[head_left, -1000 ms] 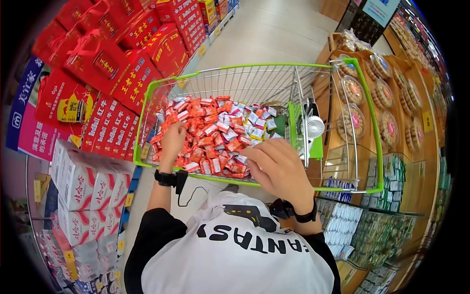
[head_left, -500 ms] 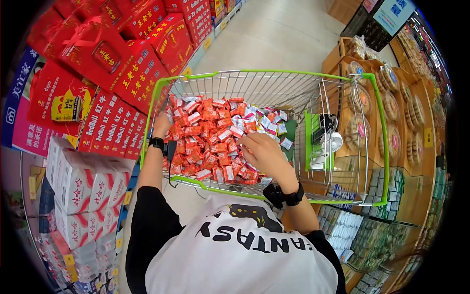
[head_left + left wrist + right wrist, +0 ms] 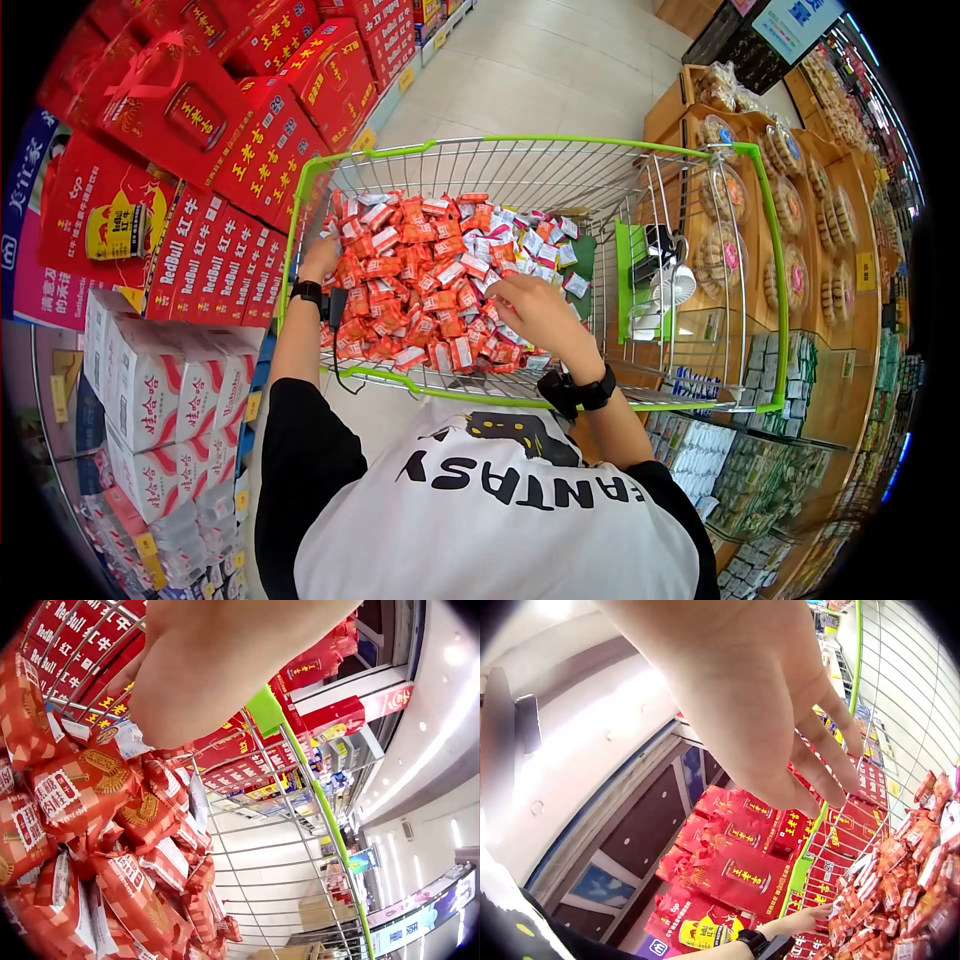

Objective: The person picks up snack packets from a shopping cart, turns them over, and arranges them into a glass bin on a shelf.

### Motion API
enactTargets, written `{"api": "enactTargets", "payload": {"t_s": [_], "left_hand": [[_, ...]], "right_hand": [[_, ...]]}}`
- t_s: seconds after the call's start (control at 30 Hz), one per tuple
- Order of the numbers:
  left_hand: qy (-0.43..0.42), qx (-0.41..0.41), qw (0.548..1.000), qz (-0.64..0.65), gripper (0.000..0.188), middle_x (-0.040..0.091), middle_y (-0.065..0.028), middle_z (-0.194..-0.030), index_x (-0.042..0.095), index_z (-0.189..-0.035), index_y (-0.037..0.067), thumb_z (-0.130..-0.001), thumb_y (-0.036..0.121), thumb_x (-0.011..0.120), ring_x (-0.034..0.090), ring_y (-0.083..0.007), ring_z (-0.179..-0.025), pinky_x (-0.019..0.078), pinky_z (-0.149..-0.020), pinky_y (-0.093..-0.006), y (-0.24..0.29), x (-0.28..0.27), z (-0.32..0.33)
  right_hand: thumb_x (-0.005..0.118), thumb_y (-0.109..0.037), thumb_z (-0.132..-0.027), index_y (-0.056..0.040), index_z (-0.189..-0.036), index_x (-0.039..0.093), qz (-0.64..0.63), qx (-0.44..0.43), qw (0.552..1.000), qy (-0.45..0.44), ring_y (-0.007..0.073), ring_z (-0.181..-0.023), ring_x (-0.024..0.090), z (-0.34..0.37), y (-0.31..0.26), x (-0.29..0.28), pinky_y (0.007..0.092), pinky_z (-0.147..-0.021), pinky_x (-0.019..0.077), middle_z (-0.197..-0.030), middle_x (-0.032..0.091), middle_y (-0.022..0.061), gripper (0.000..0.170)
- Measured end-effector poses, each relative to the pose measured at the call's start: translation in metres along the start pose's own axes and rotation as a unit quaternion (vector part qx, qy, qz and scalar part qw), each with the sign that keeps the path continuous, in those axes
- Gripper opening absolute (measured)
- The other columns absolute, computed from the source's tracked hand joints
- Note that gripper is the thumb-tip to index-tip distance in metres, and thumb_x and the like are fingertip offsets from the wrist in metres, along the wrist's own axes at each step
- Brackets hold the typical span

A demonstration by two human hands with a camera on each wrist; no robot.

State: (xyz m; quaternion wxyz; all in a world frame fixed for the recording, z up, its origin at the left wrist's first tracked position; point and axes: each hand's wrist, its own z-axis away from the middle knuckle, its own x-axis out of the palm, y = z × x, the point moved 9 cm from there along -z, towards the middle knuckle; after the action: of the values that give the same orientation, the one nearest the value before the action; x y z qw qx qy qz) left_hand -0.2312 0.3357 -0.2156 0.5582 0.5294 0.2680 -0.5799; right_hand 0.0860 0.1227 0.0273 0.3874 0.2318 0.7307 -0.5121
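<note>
A heap of small wrapped snack packets (image 3: 420, 270), mostly red-orange with white and yellow ones toward the right, fills part of a wire shopping cart (image 3: 510, 155). At the heap's left edge, my left hand (image 3: 318, 258) reaches in beside the cart's end. Its fingertips are hidden in the left wrist view, where a white-and-blue packet (image 3: 129, 739) lies right below it; I cannot tell if it grips one. Over the heap's right part hangs my right hand (image 3: 540, 315), fingers loosely bent and spread. In the right wrist view nothing shows between its fingers (image 3: 821, 776).
Red drink boxes (image 3: 260, 140) are stacked along the left, above white cartons (image 3: 165, 390). Right of the cart stands a wooden shelf (image 3: 835, 300) with round cookie tubs (image 3: 722, 190). A small white fan (image 3: 680, 287) sits at the cart's handle end.
My left hand has moved left from over the heap to its edge. The right hand has shifted slightly left over the packets, its fingers staying loose.
</note>
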Motion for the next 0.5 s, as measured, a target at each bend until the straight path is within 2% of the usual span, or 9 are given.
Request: {"api": "enactTargets", "payload": {"t_s": [0.13,0.2,0.23,0.3,0.33,0.4,0.43,0.5], "left_hand": [[-0.008,-0.017,1.0,0.026,0.043,0.051,-0.0223,-0.115,0.043,-0.119,0.0,-0.077,0.007,0.046,0.05,-0.0363,-0.104,0.0421,-0.086,-0.0394,-0.006,0.012,-0.006],[-0.027,0.042,0.999,0.004,0.042,0.052,-0.0225,-0.113,0.041,-0.118,-0.001,-0.077,0.006,0.045,0.05,-0.0372,-0.103,0.0423,-0.085,-0.0387,-0.014,0.023,-0.02],[-0.027,0.042,0.999,0.003,0.042,0.052,-0.0225,-0.113,0.041,-0.118,-0.001,-0.077,0.006,0.045,0.05,-0.0372,-0.103,0.0423,-0.085,-0.0387,0.001,0.008,-0.011],[-0.01,-0.044,0.999,0.025,0.038,0.05,-0.0219,-0.114,0.045,-0.114,-0.002,-0.077,0.003,0.044,0.05,-0.0377,-0.103,0.0426,-0.084,-0.0372,0.052,-0.06,0.03],[-0.01,-0.044,0.999,0.023,0.038,0.05,-0.0219,-0.114,0.045,-0.114,-0.002,-0.077,0.003,0.044,0.05,-0.0377,-0.103,0.0426,-0.084,-0.0372,0.072,-0.08,0.044],[0.026,0.031,0.998,0.053,0.035,0.049,-0.0196,-0.115,0.049,-0.109,-0.003,-0.075,-0.003,0.041,0.049,-0.0346,-0.106,0.0423,-0.085,-0.0354,0.112,-0.115,0.062],[0.026,0.032,0.998,0.052,0.035,0.049,-0.0196,-0.115,0.049,-0.109,-0.003,-0.075,-0.003,0.041,0.049,-0.0346,-0.106,0.0423,-0.085,-0.0354,0.116,-0.118,0.066],[0.021,0.15,0.968,0.201,0.034,0.046,-0.0161,-0.116,0.05,-0.105,-0.005,-0.073,-0.008,0.039,0.048,-0.0304,-0.108,0.0417,-0.084,-0.0351,0.142,-0.127,0.077]], "right_hand": [[0.056,-0.011,-0.075,-0.0065,-0.088,0.057,-0.012,-0.013,1.0,-0.014,0.0285,-0.076,0.055,-0.001,-0.001,0.013,0.0385,-0.066,0.0437,-0.078,0.055,0.0103,0.013],[0.056,-0.008,-0.072,-0.0058,-0.087,0.055,-0.006,-0.017,1.0,-0.01,0.0294,-0.074,0.055,0.0,-0.002,0.014,0.0406,-0.065,0.0438,-0.076,0.055,0.0104,0.016],[0.056,-0.008,-0.072,-0.0058,-0.087,0.055,-0.006,-0.017,1.0,-0.01,0.0294,-0.074,0.055,0.0,0.0,0.017,0.0406,-0.065,0.0438,-0.076,0.055,0.0104,0.016],[0.056,-0.009,-0.072,-0.0058,-0.088,0.054,0.0,-0.024,1.0,-0.012,0.0291,-0.075,0.055,0.001,0.002,0.021,0.0403,-0.066,0.0437,-0.078,0.055,0.0104,0.016],[0.056,-0.009,-0.072,-0.0058,-0.088,0.054,0.0,-0.024,1.0,-0.011,0.0291,-0.075,0.055,0.001,0.002,0.021,0.0403,-0.066,0.0437,-0.078,0.055,0.0104,0.016],[0.058,-0.009,-0.074,-0.0057,-0.09,0.057,0.001,0.006,0.999,-0.037,0.0284,-0.085,0.053,0.0,0.006,0.026,0.0378,-0.073,0.0437,-0.087,0.055,0.0106,0.016],[0.058,-0.009,-0.074,-0.0057,-0.09,0.057,0.001,0.006,0.999,-0.035,0.0284,-0.085,0.053,-0.001,0.005,0.026,0.0378,-0.073,0.0437,-0.087,0.055,0.0106,0.016],[0.06,-0.009,-0.073,-0.007,-0.091,0.057,-0.003,-0.003,1.0,-0.008,0.0287,-0.093,0.051,-0.004,0.0,0.023,0.0381,-0.079,0.0427,-0.099,0.053,0.0108,0.019]]}}
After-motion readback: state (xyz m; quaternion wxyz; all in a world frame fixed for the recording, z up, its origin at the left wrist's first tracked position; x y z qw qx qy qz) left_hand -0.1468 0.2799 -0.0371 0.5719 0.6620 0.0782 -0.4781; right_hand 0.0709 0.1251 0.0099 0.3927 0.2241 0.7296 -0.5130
